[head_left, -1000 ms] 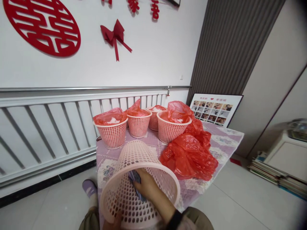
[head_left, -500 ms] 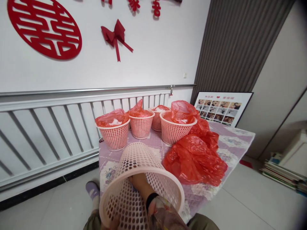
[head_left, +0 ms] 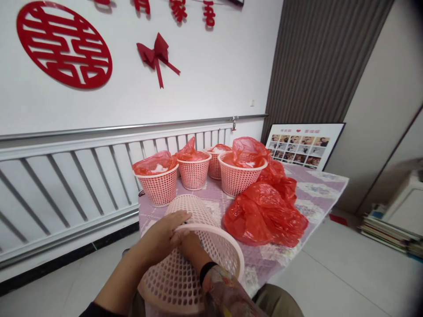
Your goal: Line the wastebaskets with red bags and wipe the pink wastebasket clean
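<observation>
A pale pink perforated plastic wastebasket (head_left: 228, 244) lies on its side on the table, its mouth toward me. My left hand (head_left: 168, 231) grips its rim from the left, fingers over the outside and thumb at the edge. Inside the mouth, my right hand (head_left: 190, 244) is closed against the inner wall, close to the left thumb. A small bluish bit shows beside the right fingers; what it is I cannot make out. To the right of the wastebasket lies a heap of red plastic bags (head_left: 264, 215).
Several upright pink wastebaskets (head_left: 158, 189) lined with red bags stand at the back of the table. A purple floral tablecloth (head_left: 322, 185) covers it. Behind are a white radiator (head_left: 109, 176) and, at right, a leaning photo board (head_left: 302, 145). Books (head_left: 390, 237) are stacked on the floor.
My left hand has come up from the lower rim to the upper left rim. The basket's mouth has turned, and my right hand has shifted slightly upward inside it.
</observation>
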Demonstrator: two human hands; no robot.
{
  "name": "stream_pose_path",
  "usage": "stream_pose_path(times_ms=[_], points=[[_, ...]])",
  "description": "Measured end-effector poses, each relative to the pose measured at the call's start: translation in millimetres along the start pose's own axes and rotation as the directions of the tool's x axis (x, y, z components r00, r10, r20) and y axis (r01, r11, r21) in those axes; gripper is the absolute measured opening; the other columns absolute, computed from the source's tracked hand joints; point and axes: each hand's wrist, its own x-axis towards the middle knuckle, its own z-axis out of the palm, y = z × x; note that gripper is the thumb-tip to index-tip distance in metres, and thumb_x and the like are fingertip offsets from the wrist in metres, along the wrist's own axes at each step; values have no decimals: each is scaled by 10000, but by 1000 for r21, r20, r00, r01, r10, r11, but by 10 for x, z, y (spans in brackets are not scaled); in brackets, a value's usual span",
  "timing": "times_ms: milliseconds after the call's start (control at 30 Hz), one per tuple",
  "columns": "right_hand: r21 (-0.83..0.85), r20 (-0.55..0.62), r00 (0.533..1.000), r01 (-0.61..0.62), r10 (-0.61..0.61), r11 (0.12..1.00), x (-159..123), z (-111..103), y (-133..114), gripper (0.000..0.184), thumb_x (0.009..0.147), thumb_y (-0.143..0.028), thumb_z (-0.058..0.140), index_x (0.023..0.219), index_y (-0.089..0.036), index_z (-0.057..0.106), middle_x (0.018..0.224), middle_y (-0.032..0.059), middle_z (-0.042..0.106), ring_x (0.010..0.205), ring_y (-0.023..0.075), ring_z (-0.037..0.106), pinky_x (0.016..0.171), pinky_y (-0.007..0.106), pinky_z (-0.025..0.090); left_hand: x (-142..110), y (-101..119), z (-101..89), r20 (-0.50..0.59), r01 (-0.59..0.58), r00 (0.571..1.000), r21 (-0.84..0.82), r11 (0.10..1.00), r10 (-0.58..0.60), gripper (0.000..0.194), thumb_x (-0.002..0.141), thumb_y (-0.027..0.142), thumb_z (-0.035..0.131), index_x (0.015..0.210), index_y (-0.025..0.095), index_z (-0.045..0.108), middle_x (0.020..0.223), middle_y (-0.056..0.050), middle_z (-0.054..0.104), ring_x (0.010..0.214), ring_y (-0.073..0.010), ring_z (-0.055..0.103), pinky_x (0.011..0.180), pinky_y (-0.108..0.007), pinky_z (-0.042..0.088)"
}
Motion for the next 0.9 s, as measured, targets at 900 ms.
stream_pose_path(times_ms=[900], points=[[279, -200, 973, 168, -115, 945, -559, -734, -107, 619, 697, -76, 631, 1300, -213, 609, 1312, 68, 651, 1238, 249, 578, 1067, 335, 443, -83, -280, 432, -399, 16, 916, -66, 998, -42, 446, 908, 288, 427, 1264, 164, 665, 1372, -107, 643, 1302, -237, 589, 1146, -483, 438]])
